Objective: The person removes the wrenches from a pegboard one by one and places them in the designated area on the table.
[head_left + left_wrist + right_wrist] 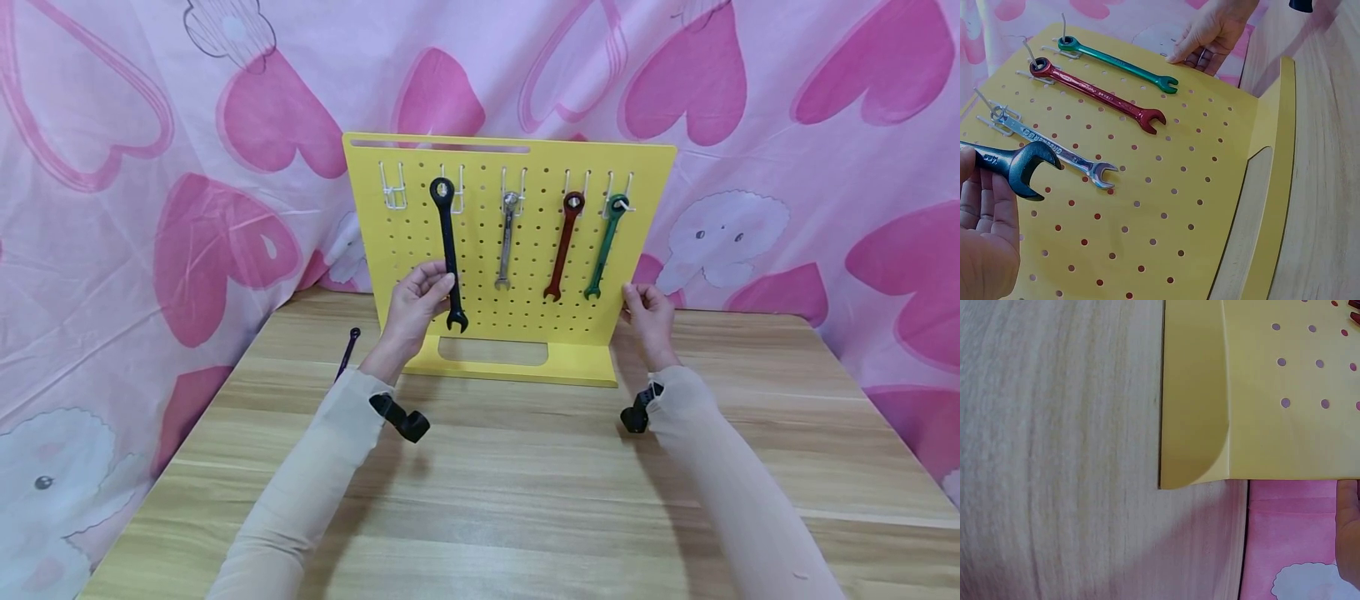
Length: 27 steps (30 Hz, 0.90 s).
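Observation:
The left hand (420,304) pinches a black wrench (450,250) near its lower, open end; its ring end lies in front of the second hook from the left. In the left wrist view the black wrench's open jaw (1029,169) juts past the fingers. The right hand (651,317) touches the right edge of the yellow pegboard (480,292). On the board's hooks hang a silver wrench (506,246), a red wrench (562,250) and a green wrench (606,250). The leftmost hook (393,196) bears nothing.
A small dark purple wrench (348,352) lies on the wooden table (510,483), left of the board and partly hidden behind the left forearm. Behind the table hangs a pink cloth (750,200) with hearts. The board's base (510,373) stands on the table.

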Each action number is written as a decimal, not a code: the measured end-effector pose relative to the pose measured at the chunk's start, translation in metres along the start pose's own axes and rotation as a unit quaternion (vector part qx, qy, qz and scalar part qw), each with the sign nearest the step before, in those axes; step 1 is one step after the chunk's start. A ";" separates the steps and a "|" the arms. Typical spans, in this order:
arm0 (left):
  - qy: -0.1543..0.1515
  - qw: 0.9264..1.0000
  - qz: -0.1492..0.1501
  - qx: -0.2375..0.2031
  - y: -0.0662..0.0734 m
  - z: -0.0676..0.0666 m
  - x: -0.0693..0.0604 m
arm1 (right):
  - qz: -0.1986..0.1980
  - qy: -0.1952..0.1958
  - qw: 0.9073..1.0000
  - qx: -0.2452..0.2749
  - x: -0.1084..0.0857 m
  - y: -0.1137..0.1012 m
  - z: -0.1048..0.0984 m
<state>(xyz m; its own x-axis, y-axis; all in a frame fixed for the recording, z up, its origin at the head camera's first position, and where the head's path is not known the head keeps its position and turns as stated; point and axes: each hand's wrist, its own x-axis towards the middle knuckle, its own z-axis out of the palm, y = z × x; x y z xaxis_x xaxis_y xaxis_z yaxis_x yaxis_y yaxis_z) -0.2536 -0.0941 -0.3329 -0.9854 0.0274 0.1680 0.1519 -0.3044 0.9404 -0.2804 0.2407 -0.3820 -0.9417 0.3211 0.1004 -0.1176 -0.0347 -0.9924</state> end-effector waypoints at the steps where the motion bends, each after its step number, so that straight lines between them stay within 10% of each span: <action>1: -0.001 1.000 0.000 0.000 0.000 -0.001 0.000 | 0.000 -0.001 1.000 -0.002 -0.002 -0.002 0.000; 27: -0.016 1.000 -0.012 -0.013 -0.012 -0.031 -0.025 | -0.014 -0.004 1.000 -0.006 -0.005 -0.004 0.000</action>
<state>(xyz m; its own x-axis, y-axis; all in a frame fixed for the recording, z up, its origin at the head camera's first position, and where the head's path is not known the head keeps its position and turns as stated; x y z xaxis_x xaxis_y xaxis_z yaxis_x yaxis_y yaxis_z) -0.2336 -0.1209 -0.3574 -0.9856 0.0647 0.1561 0.1267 -0.3279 0.9362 -0.2758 0.2390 -0.3786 -0.9407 0.3140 0.1288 -0.1403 -0.0143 -0.9900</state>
